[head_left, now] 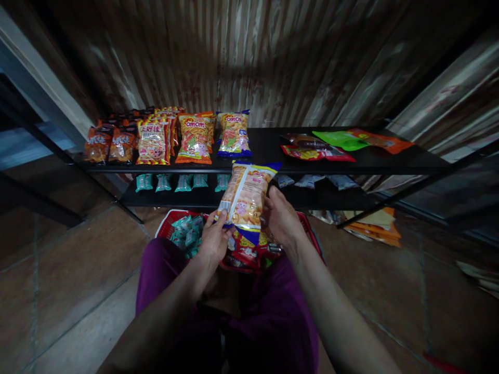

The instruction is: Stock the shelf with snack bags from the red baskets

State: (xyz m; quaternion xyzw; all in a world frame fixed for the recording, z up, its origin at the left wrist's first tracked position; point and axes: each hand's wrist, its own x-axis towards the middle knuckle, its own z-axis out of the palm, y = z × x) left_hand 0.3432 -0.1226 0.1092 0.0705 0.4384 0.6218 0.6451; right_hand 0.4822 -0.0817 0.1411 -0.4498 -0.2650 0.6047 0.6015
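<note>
Between my hands, above the basket, a snack bag [247, 195] with blue ends is tilted, its printed back and white seam facing me. My left hand [214, 236] pinches its lower left corner, thumb on top. At its right edge, my right hand [284, 215] has its fingers bent against the bag, partly hidden behind it. Below them, a red basket [166, 224] holds small teal packets [187, 232] and a red snack bag [246, 251]. A similar blue-edged bag [234, 133] stands upright on the black shelf [265, 150].
Orange snack bags [195, 137], pink-and-yellow bags [153, 140] and brown bags [123, 143] stand in rows at the shelf's left. Flat pouches [351, 139] lie at its right. The lower shelf [163, 199] carries small teal and pale packets. Orange-and-tan packaging [370, 228] lies on the floor.
</note>
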